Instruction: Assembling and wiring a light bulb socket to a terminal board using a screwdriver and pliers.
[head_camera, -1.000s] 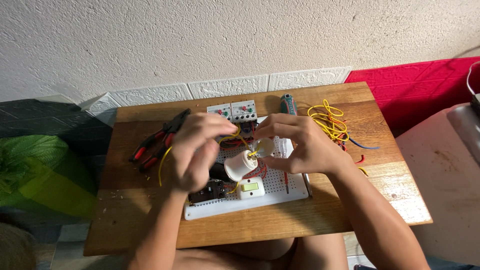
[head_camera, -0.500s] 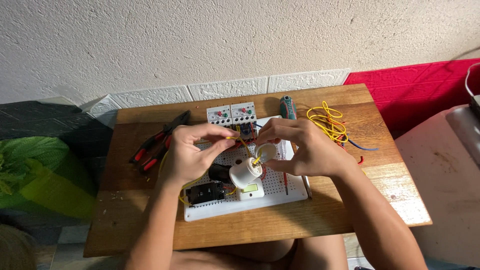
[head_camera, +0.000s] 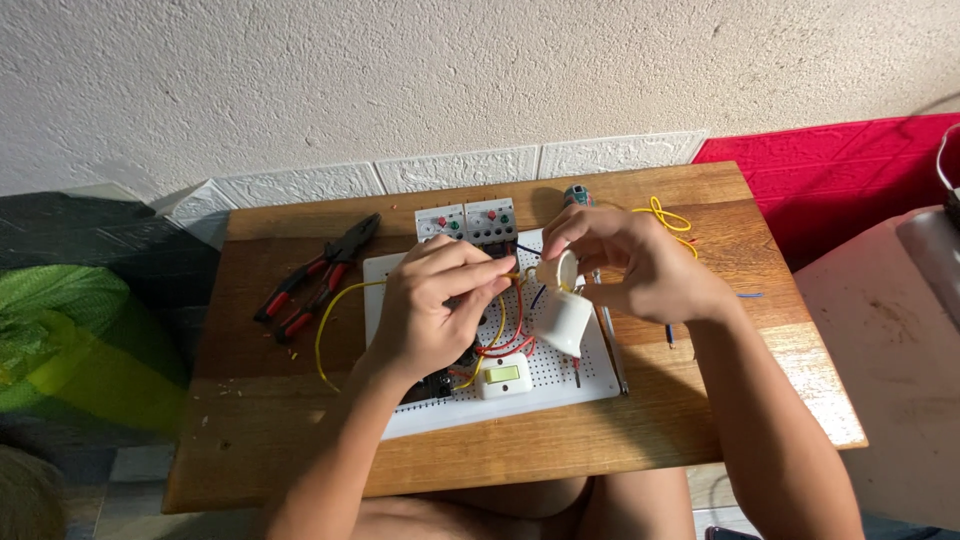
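Note:
My right hand (head_camera: 635, 262) grips a white lamp holder (head_camera: 563, 312), tilted on its side above a white perforated board (head_camera: 590, 372). My left hand (head_camera: 435, 305) pinches the end of a yellow wire (head_camera: 335, 310) and holds it at the holder's top. The wire loops out to the left over the wooden table (head_camera: 260, 420). Red and yellow wires (head_camera: 505, 340) run under my hands. A white switch with a pale green rocker (head_camera: 502, 376) sits on the board near its front edge. A dark part below my left hand is mostly hidden.
Red-handled pliers and cutters (head_camera: 315, 275) lie at the table's left. Two grey-white devices with coloured buttons (head_camera: 466, 221) stand at the board's back edge. Loose yellow wires (head_camera: 665, 215) lie back right, behind a screwdriver (head_camera: 612, 350). A red mat (head_camera: 840, 185) is at the right.
The lamp holder has been lifted and tipped onto its side. My left hand has shifted right, bringing the yellow wire's end to the holder. The view has moved closer.

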